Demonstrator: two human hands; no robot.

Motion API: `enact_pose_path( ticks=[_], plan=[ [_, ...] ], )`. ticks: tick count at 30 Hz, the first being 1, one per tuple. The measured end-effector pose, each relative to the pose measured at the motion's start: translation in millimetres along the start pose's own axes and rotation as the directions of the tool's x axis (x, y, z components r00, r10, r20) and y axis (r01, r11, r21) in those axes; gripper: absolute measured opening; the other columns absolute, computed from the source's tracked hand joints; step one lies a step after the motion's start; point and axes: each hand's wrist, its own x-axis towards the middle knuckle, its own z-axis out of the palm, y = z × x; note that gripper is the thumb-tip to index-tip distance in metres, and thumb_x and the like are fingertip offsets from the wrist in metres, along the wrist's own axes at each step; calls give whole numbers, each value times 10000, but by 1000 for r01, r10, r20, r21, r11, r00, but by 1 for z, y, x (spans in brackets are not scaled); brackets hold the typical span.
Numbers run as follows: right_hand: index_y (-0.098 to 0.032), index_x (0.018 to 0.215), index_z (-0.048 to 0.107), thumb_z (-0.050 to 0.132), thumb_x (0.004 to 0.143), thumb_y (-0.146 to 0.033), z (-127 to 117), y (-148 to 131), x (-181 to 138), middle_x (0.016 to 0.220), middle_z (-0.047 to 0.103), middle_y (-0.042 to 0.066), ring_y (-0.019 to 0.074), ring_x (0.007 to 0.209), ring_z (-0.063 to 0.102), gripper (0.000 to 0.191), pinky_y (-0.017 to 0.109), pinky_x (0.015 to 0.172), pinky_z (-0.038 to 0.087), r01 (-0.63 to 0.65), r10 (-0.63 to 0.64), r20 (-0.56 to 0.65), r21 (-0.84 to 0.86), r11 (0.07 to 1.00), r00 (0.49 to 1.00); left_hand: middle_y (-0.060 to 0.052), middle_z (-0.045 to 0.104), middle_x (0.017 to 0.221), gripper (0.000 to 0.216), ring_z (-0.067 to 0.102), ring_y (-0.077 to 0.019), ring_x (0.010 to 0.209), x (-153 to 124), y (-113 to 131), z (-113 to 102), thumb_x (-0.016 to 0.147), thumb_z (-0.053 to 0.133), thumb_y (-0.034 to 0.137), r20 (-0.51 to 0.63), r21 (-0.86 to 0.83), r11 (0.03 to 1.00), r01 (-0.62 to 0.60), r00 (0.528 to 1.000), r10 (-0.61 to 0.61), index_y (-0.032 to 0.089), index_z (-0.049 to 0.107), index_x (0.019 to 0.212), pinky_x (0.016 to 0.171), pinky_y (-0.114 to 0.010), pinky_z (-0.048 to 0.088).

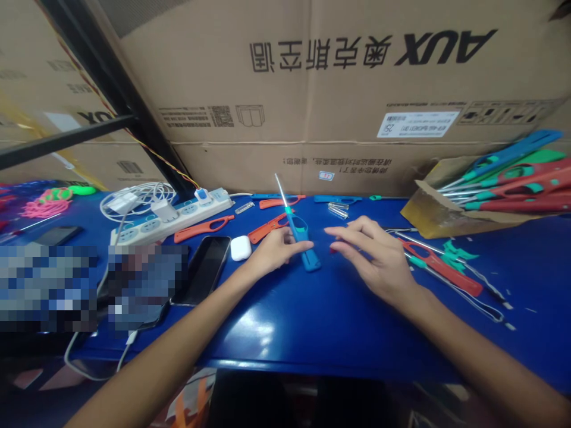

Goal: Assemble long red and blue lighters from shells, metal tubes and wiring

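Blue wand lighter (311, 257) | base on blue table (312, 321), nozzle tilted up | left hand (274, 252) pinching its body | right hand (372, 255) loose, empty, just beside | likely light, stiff, slick plastic; grip body, not thin tube.

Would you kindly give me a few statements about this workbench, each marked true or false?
1. The left hand holds a blue lighter. True.
2. The right hand grips a red lighter. False: it is open, fingers spread over the table; the red lighter lies beside it.
3. A white earbud case lies next to a phone. True.
4. The table is green. False: it is blue.
5. The box at the right is empty. False: coloured lighters stick out of it.
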Motion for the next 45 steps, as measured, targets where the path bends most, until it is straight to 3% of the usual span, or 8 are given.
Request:
enact_pose_path(
  ticks=[5,12,17,22,27,33,40,45],
  plan=[
    [-259,1606,238,387,1030,-92,3,0,-3,1254,608,123,192,1107,609,617,385,898,564,37,-57,113,171,985,992,59,527,575,402,460,-70,408,1,-1,0,788,763,515,-4,8,1000,-1,1000,1,149,632,893,359,-183,334],
    [-256,1353,611,621,962,-182,5,-9,-5,961,667,53,172,847,648,397,323,741,588,79,-77,-20,70,994,997,49,546,589,470,475,-74,413,0,-1,0,766,752,579,-18,47,999,5,1000,-4,140,639,888,368,-189,335],
    [-219,1574,328,400,1030,-109,2,-12,-1,1259,642,141,216,1146,633,559,409,930,571,56,-72,123,127,990,990,63,514,583,422,451,-64,411,0,0,0,785,749,534,9,9,1000,-15,1000,15,145,642,908,365,-178,327],
    [-259,1355,622,575,988,-179,0,-10,-2,950,670,53,163,850,659,379,307,757,581,54,-60,68,84,995,996,57,515,572,483,462,-73,411,0,-1,-1,757,744,597,-18,51,999,7,1000,-6,141,619,857,363,-183,322],
    [-258,1521,433,417,1032,-133,-3,-10,0,1297,635,114,205,1154,632,505,392,953,564,22,-45,146,158,987,988,63,510,570,474,458,-73,409,0,-1,-1,759,747,587,-5,40,999,-5,1000,5,146,624,883,372,-187,332],
    [-261,1242,674,592,983,-210,-3,-13,3,910,624,37,155,783,615,276,305,719,565,-20,13,70,107,994,997,55,526,570,497,471,-76,412,1,-2,-1,752,736,622,-25,73,997,9,1000,-7,151,613,852,370,-188,333],
    [-240,1209,679,633,958,-194,1,-9,-2,848,597,26,148,724,580,260,284,648,529,22,-22,-35,17,1000,999,39,556,596,546,479,-81,415,2,-5,-1,746,738,638,-22,76,997,17,1000,-15,137,642,942,355,-185,319],
    [-201,1384,570,519,1003,-145,0,-10,-1,1170,638,121,200,1029,633,389,351,859,559,49,-53,63,62,997,997,44,549,593,540,488,-85,416,1,-3,-1,755,738,623,-22,85,996,17,1000,-15,133,649,965,351,-187,334]
  ],
)
